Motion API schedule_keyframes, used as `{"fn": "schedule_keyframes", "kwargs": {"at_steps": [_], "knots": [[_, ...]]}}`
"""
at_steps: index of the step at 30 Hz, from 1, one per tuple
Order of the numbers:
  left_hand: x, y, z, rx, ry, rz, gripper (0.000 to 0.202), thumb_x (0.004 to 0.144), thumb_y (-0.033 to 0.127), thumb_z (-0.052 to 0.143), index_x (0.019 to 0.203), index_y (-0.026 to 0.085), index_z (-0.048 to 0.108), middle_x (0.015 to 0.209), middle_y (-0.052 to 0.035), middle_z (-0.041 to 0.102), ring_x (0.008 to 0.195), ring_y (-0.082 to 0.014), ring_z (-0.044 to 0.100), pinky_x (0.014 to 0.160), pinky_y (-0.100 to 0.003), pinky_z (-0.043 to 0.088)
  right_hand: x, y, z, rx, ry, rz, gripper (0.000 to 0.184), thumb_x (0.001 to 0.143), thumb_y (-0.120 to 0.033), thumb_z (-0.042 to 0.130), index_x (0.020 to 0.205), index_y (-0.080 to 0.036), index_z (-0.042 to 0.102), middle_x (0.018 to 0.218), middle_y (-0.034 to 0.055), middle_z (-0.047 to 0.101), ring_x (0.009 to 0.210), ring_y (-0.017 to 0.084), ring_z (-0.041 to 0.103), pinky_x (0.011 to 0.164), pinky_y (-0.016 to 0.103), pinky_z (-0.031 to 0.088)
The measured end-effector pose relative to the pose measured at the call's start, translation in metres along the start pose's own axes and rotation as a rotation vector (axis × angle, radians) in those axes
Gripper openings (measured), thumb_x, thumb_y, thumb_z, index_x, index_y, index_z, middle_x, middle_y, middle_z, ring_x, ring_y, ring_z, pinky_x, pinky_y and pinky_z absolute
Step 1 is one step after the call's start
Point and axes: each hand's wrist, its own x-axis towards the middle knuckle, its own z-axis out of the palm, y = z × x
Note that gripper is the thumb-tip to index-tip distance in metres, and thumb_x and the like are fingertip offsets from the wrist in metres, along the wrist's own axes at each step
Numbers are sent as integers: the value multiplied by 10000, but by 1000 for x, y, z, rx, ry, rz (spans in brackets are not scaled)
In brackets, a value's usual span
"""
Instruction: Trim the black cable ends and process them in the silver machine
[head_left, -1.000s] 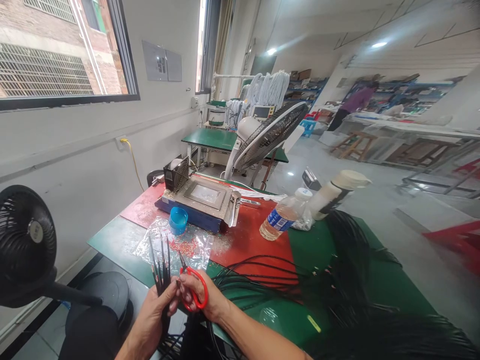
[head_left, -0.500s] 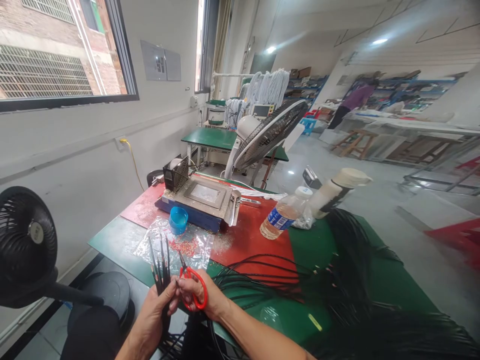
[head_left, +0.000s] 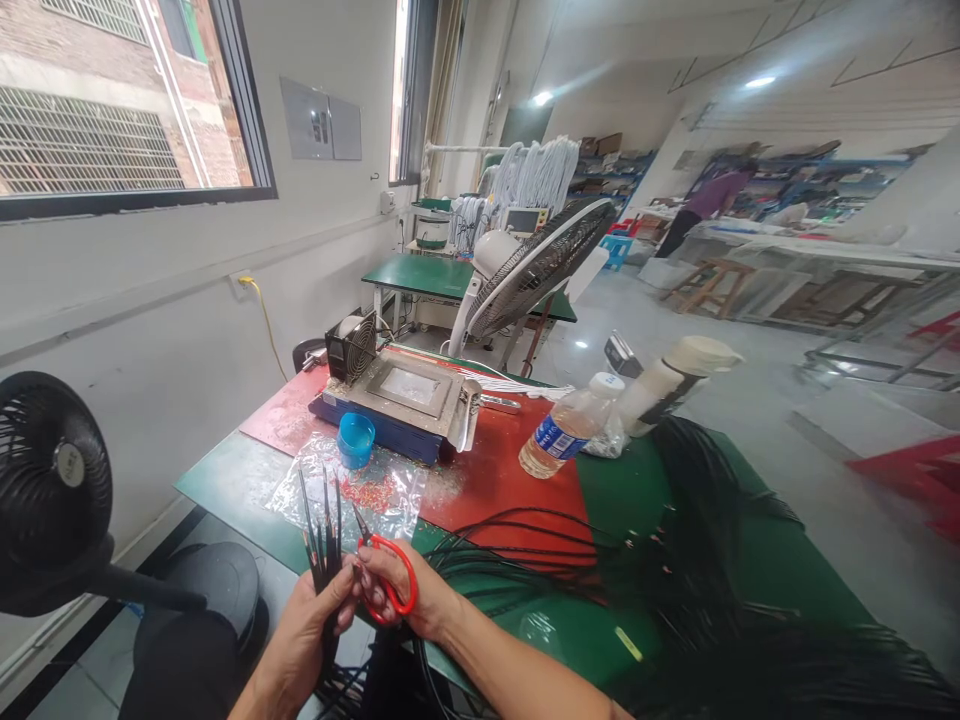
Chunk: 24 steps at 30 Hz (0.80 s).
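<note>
My left hand (head_left: pixel 319 612) is closed round a bunch of black cables (head_left: pixel 321 535) whose ends stick up, some with thin coloured or bare wire tips. Red-handled scissors (head_left: pixel 401 580) are in my right hand (head_left: pixel 401 590), with the blades pointing up and left beside the cable ends. The fingertips of both hands meet near the cables; what lies between them is too small to make out. Below my hands, the cables run down toward my lap. Behind them, a clear plastic sheet (head_left: pixel 289 490) bears scattered red and yellow bits (head_left: pixel 371 492) and a blue cup (head_left: pixel 355 440).
A blue-based hot plate (head_left: pixel 390 430) with a small black fan (head_left: pixel 352 348) stands behind the sheet. Right of it are a labelled bottle (head_left: pixel 559 432) and a beige thermos (head_left: pixel 667 385). Black cable bundles (head_left: pixel 694 520) cover the table's right side. A black fan (head_left: pixel 56 470) stands left.
Very little differs. The scissors and my right hand have shifted slightly, while my left hand keeps its grip on the cables.
</note>
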Motion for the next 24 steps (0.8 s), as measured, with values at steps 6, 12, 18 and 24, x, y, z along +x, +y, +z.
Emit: {"fn": "schedule_keyframes", "kwargs": {"at_steps": [6, 12, 18, 24], "knots": [[1, -1, -1, -6, -15, 14, 308, 731, 417, 681, 678, 117, 639, 545, 8, 506, 464, -48, 296, 429, -186, 212, -2, -5, 3, 51, -24, -41, 473, 669, -572, 653, 566, -126, 530, 396, -51, 429, 309, 42, 366, 320, 182, 227], [0, -1, -1, -28, 12, 23, 314, 694, 426, 713, 679, 121, 638, 529, 22, 491, 456, -45, 280, 416, -180, 200, -1, -3, 1, 61, -25, -21, 474, 605, -554, 720, 558, -127, 521, 405, -49, 440, 316, 43, 376, 315, 178, 232], [-1, 0, -1, -56, 56, 35, 268, 713, 368, 719, 675, 113, 646, 502, 34, 494, 457, -47, 356, 425, -149, 298, 0, -1, 1, 6, 12, -54, 486, 646, -600, 666, 607, -138, 519, 423, -57, 428, 322, 48, 360, 329, 182, 232], [-2, 12, 3, -334, 305, -140, 177, 640, 112, 770, 787, 114, 672, 677, -44, 661, 599, -142, 621, 581, -228, 518, -4, 0, 0, -757, 215, -654, 350, 794, -477, 584, 679, -148, 598, 554, 8, 544, 491, 101, 473, 462, 223, 327]]}}
